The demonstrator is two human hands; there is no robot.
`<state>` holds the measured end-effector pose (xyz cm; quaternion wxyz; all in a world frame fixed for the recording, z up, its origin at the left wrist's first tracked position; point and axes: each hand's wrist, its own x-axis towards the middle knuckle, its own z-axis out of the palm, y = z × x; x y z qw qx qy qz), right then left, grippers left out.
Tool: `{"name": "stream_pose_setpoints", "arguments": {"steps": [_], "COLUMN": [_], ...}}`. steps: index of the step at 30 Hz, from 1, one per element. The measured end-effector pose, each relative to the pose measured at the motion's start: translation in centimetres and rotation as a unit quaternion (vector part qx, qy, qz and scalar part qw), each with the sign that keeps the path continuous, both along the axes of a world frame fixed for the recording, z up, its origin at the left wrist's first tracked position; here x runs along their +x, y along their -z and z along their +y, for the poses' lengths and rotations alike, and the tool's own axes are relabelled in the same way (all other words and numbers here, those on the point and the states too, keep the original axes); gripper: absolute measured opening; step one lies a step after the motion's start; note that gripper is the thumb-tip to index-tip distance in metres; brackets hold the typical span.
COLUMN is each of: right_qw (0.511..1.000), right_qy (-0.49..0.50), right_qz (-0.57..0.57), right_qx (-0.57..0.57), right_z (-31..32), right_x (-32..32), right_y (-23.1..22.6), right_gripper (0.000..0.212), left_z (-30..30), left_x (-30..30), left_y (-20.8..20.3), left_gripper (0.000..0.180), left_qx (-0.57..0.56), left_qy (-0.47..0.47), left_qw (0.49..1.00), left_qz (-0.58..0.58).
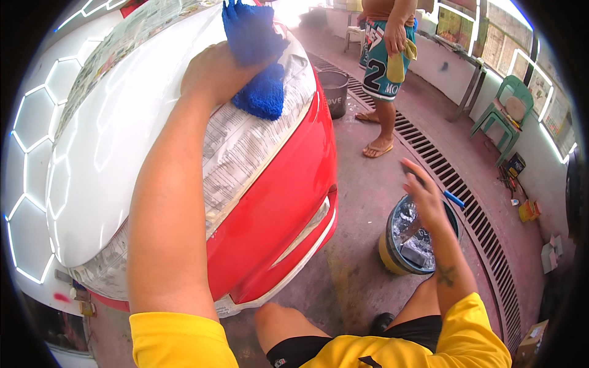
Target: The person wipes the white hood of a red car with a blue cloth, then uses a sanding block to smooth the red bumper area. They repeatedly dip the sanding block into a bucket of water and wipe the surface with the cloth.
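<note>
My left hand [215,70] is closed on a bulky blue microfiber cloth [262,95], whose folds hang past my fingers over the panel's edge. Under it lies a glossy white car panel [116,129], bordered by taped newspaper masking [236,153]. Red bodywork [270,208] shows below the paper. Off to the right, my right hand [424,199] is raised above a bucket [392,254], its index finger stretched out. A slim black-and-blue tool [454,199] appears to pass through this hand; its kind is unclear. Water and a dark block [417,253] show inside the bucket.
Another person [383,67] stands beyond the car, a yellowish cloth [399,64] in one hand. Near them is a dark bucket [333,95]. A floor drain grate [454,153] curves along the right. Green chairs [506,113] and small boxes [529,211] sit by the wall.
</note>
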<state>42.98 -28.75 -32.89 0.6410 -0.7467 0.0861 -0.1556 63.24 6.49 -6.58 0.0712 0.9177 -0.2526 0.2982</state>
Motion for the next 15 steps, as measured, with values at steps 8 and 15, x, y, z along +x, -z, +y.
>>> {"name": "stream_pose_setpoints", "arguments": {"steps": [8, 15], "right_qw": [0.804, 0.757], "right_qy": [0.001, -0.076], "right_qz": [-0.295, -0.356], "right_qx": [-0.517, -0.543], "right_z": [14.8, 14.2], "right_x": [9.5, 11.8], "right_y": [-4.4, -3.8], "right_gripper": [0.051, 0.051], "left_z": [0.0, 0.4], "left_x": [1.2, 2.2], "left_y": [0.2, 0.8], "left_gripper": [0.073, 0.072], "left_qx": [0.007, 0.01], "left_qy": [0.024, 0.034], "left_qw": [0.999, 0.998], "left_qz": [-0.029, -0.061]}}
